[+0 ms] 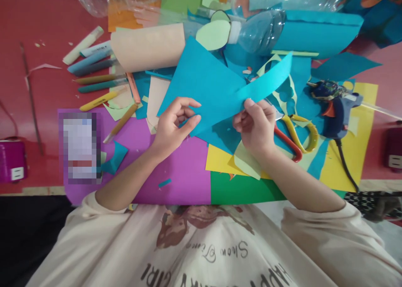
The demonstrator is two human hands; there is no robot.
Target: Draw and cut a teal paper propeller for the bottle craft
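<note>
A large blue paper sheet (204,84) is lifted over the mess of coloured papers. My left hand (174,125) pinches its lower left edge between thumb and fingers. My right hand (256,125) is closed on the sheet's right side, where a curved blue strip (270,77) sweeps up to the right. Red and yellow handled scissors (297,136) lie right beside my right hand; I cannot tell whether the hand holds them too.
A blue glue gun (334,107) with a black cord lies at right. Several markers and pencils (94,75) sit at left beside a beige paper roll (147,46). Clear plastic bottles (260,29) lie behind. Purple (182,169), yellow and green sheets cover the red surface.
</note>
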